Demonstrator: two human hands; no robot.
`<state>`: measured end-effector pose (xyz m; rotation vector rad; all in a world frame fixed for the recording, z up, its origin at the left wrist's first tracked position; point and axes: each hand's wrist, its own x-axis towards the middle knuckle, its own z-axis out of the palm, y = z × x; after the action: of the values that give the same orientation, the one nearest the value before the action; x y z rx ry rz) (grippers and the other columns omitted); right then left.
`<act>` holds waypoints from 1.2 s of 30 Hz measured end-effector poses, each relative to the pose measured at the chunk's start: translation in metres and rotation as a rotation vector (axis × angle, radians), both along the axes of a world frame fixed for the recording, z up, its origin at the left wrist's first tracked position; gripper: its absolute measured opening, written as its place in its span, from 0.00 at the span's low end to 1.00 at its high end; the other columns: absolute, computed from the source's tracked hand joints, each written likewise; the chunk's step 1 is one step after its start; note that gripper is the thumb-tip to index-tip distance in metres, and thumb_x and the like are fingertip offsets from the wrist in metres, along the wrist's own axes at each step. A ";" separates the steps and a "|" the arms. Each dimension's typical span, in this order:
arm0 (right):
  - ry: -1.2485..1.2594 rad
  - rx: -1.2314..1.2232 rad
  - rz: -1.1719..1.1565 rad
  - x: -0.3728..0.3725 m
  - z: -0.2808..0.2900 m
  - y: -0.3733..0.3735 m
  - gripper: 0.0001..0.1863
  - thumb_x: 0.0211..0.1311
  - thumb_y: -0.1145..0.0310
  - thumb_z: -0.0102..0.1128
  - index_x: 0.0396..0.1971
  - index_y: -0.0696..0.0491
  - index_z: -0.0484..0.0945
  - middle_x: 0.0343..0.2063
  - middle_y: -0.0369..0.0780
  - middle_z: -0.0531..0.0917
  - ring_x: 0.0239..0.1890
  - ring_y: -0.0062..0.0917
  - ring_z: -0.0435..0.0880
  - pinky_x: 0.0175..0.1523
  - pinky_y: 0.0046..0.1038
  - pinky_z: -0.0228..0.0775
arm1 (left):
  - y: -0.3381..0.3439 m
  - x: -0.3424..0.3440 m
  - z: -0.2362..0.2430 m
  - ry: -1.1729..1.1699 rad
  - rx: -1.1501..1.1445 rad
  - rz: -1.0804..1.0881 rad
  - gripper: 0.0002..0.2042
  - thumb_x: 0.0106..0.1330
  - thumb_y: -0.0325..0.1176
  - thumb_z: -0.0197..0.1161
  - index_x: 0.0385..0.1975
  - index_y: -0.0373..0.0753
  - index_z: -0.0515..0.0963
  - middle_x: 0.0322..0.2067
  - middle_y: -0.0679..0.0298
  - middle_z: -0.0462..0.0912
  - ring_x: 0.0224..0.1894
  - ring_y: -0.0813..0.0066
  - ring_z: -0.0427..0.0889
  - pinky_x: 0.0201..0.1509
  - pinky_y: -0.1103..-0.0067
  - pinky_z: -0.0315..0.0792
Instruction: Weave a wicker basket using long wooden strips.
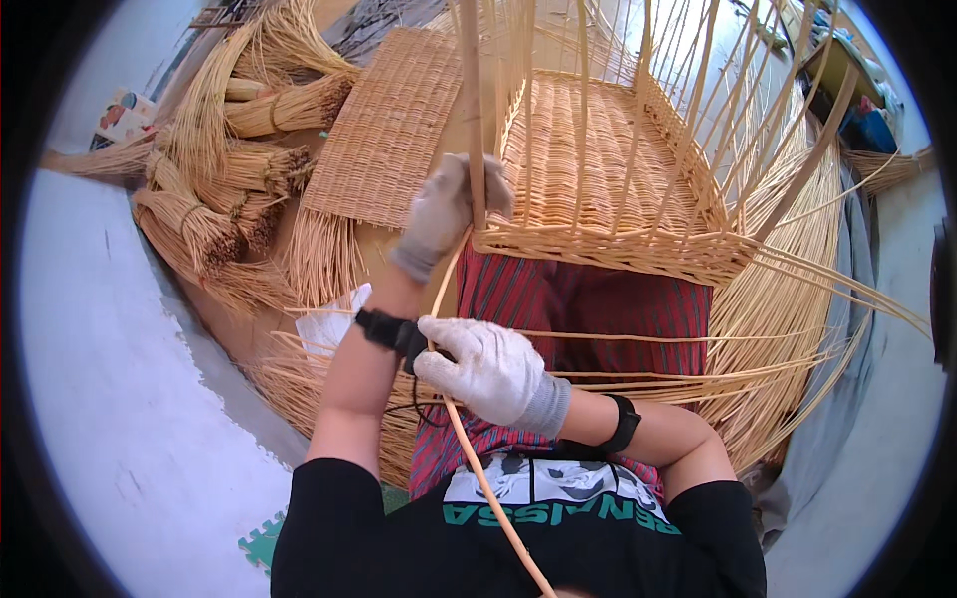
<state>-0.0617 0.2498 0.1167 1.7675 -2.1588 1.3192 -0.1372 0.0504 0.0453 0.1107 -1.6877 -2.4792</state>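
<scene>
A half-woven rectangular wicker basket [608, 149] rests at my lap, its low sides woven and tall stakes rising from its rim. My left hand [446, 207], in a whitish work glove, is closed at the basket's near left corner, by a thick upright corner post [476, 120]; some of its fingers are hidden. Lower down, my right hand [488, 369], gloved too, pinches a long pale wicker rod [478, 473] between thumb and fingers. The rod runs up to the basket corner by my left hand, and its other end trails down across my black shirt.
A flat woven wicker panel [384, 125] lies beyond my left hand. Several tied bundles of wicker rods [204, 224] are at the left. Loose long rods [788, 369] spread over the floor at the right, and some cross my red striped lap cloth [628, 309].
</scene>
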 end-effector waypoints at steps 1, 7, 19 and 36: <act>-0.006 0.010 0.004 -0.001 -0.001 0.002 0.10 0.58 0.65 0.63 0.40 0.46 0.81 0.49 0.45 0.84 0.42 0.38 0.87 0.40 0.36 0.83 | 0.006 -0.003 -0.004 -0.009 0.062 -0.112 0.27 0.77 0.58 0.50 0.46 0.35 0.77 0.32 0.62 0.81 0.38 0.69 0.84 0.46 0.74 0.80; 0.093 0.052 -0.055 -0.004 0.001 0.017 0.06 0.52 0.63 0.62 0.30 0.44 0.77 0.22 0.31 0.72 0.25 0.23 0.76 0.26 0.30 0.66 | 0.023 -0.014 -0.002 -0.062 0.021 0.057 0.32 0.72 0.68 0.47 0.20 0.44 0.71 0.13 0.73 0.66 0.13 0.84 0.65 0.16 0.84 0.58; -0.627 -0.263 -0.811 -0.121 -0.068 0.066 0.14 0.60 0.79 0.72 0.22 0.55 0.74 0.17 0.30 0.71 0.23 0.11 0.67 0.29 0.21 0.65 | 0.020 -0.014 0.001 -0.095 0.002 0.059 0.36 0.67 0.76 0.43 0.15 0.45 0.63 0.11 0.74 0.57 0.11 0.83 0.54 0.15 0.82 0.49; -0.882 -0.279 -0.694 -0.106 -0.063 0.080 0.11 0.58 0.78 0.73 0.23 0.52 0.78 0.24 0.28 0.78 0.28 0.11 0.74 0.36 0.18 0.71 | -0.021 -0.002 -0.004 -0.065 -0.553 -0.129 0.22 0.74 0.53 0.60 0.39 0.35 0.78 0.35 0.65 0.83 0.32 0.81 0.79 0.40 0.78 0.77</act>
<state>-0.1677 0.3296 0.0535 0.2227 -2.3689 2.2095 -0.1389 0.0298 0.0414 0.0211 -2.4002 -2.0050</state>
